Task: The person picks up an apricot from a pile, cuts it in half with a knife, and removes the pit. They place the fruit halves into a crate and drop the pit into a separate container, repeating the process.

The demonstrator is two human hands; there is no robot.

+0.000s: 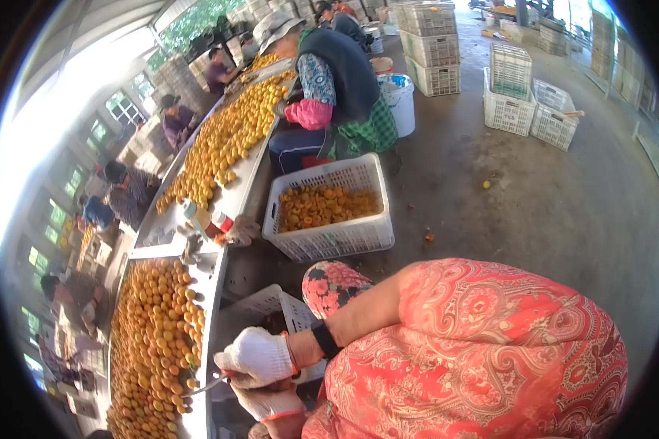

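Note:
My right hand [256,357], in a white knit glove with a dark band on the wrist, is closed around a knife [208,385] with a thin metal blade. The blade points left over the table edge, close to the fruit. Just below it is my left hand [269,401], also gloved and partly covered by the right one; its fingers and anything in them are hidden. A heap of orange-yellow apricots [150,322] covers the metal table [206,293] to the left of both hands. Under my hands stands a white plastic crate [297,313], its contents mostly hidden.
A white crate [329,245] of split apricots [326,207] stands on the floor ahead. Bottles [198,217] and a cloth [243,230] lie at the table's divider. Beyond sits a co-worker [344,80] in pink sleeves, beside a white bucket [397,106]. Stacked crates [432,47] stand farther back.

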